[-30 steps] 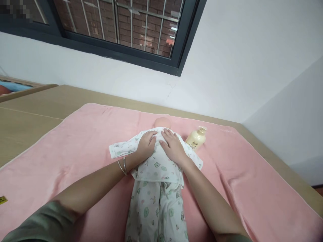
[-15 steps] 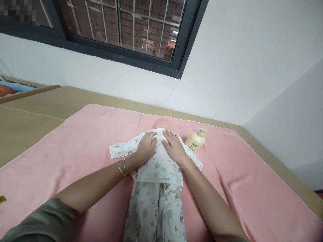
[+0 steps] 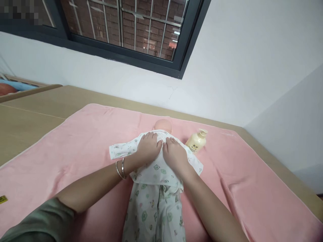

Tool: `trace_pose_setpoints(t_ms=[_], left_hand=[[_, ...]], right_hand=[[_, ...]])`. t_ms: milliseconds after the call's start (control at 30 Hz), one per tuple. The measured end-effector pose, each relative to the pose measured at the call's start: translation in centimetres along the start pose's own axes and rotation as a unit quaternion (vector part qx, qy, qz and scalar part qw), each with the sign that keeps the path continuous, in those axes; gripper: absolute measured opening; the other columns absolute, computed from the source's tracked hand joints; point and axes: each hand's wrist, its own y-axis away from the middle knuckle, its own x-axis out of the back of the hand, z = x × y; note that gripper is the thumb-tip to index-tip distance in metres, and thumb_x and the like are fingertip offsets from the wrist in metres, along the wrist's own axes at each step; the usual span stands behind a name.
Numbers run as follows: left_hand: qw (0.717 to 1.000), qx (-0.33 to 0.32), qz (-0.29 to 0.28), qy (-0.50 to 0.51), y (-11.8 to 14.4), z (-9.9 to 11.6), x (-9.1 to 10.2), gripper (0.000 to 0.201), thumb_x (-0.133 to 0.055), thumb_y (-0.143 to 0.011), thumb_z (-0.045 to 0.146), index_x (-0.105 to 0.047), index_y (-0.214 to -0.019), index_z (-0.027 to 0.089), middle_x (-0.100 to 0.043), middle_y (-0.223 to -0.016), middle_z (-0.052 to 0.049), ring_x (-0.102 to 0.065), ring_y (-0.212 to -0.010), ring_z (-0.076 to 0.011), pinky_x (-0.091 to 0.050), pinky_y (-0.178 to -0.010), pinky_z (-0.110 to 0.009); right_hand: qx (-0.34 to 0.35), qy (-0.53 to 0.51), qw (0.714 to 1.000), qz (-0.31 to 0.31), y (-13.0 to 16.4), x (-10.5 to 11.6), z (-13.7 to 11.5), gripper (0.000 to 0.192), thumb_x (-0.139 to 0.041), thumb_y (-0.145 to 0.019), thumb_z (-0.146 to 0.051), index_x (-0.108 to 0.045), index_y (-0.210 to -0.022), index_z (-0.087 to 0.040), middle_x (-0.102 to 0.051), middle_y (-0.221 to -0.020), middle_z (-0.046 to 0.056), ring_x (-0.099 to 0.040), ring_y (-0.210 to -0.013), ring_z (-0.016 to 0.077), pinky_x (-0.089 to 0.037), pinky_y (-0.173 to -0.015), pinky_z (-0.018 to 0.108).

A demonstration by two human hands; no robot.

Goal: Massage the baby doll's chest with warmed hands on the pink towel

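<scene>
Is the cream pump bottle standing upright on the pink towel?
No, the pump bottle lies tilted on its side on the pink towel, beside the doll.

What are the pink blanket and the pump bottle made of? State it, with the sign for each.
Pink blanket: looks like soft plush fleece, matte, with shallow folds and a fuzzy nap. Pump bottle: apparently smooth plastic, cream-coloured, slightly glossy, with a moulded pump head; it lies beside the doll.
</scene>
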Motion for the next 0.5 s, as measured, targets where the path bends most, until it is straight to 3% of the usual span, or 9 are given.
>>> trace_pose_setpoints(t_ms=[100, 200, 300, 400, 500], left_hand=[[0.998, -0.023, 0.028, -0.043, 1.0, 1.0, -0.2, 0.040, -0.036, -0.098, 0.029, -0.058, -0.120, 0.005, -0.063, -0.124, -0.023, -0.056, -0.121, -0.0343, -0.043, -0.104, -0.049], [0.998, -0.034, 0.046, -0.040, 1.3, 1.3, -0.5, 0.040, -0.038, -0.096, 0.026, -0.057, -0.124, 0.005, -0.062, -0.129, -0.023, -0.054, -0.126, -0.0342, -0.043, -0.105, -0.049], [0.999, -0.034, 0.030, 0.020, 0.5, 0.5, -0.5, 0.036, -0.040, -0.094, 0.025, -0.061, -0.119, 0.010, -0.065, -0.125, -0.019, -0.056, -0.123, -0.0318, -0.043, -0.107, -0.047], [0.997, -0.025, 0.010, 0.075, -0.6, -0.3, -0.3, 0.032, -0.042, -0.091, 0.025, -0.063, -0.114, 0.015, -0.068, -0.122, -0.014, -0.059, -0.120, -0.0294, -0.043, -0.107, -0.046], [0.997, -0.026, 0.001, 0.070, -0.7, -0.4, -0.2, 0.032, -0.041, -0.090, 0.023, -0.063, -0.112, 0.014, -0.069, -0.119, -0.016, -0.061, -0.116, -0.0306, -0.045, -0.104, -0.048]], right_hand=[[0.016, -0.031, 0.999, -0.012, -1.3, 0.0, 1.6, 0.048, -0.027, -0.105, -0.035, -0.055, -0.135, -0.009, -0.053, -0.144, 0.017, -0.043, -0.140, 0.0266, -0.028, -0.117, 0.040], [0.013, -0.030, 0.999, -0.021, -1.9, -0.2, 2.2, 0.054, -0.028, -0.105, -0.039, -0.048, -0.141, -0.006, -0.048, -0.149, 0.019, -0.038, -0.143, 0.0298, -0.025, -0.118, 0.044], [-0.005, -0.007, 1.000, -0.018, -1.3, -0.1, 1.2, 0.055, -0.027, -0.105, -0.037, -0.046, -0.143, -0.002, -0.047, -0.149, 0.021, -0.037, -0.143, 0.0320, -0.025, -0.118, 0.045], [0.010, 0.016, 1.000, -0.021, 0.0, 0.4, -0.2, 0.050, -0.029, -0.103, -0.031, -0.056, -0.132, -0.002, -0.054, -0.141, 0.023, -0.044, -0.138, 0.0321, -0.028, -0.116, 0.042], [0.038, 0.019, 0.999, -0.022, 0.9, 1.0, -0.6, 0.045, -0.031, -0.102, -0.028, -0.062, -0.123, -0.004, -0.057, -0.137, 0.023, -0.047, -0.135, 0.0319, -0.029, -0.115, 0.041]])
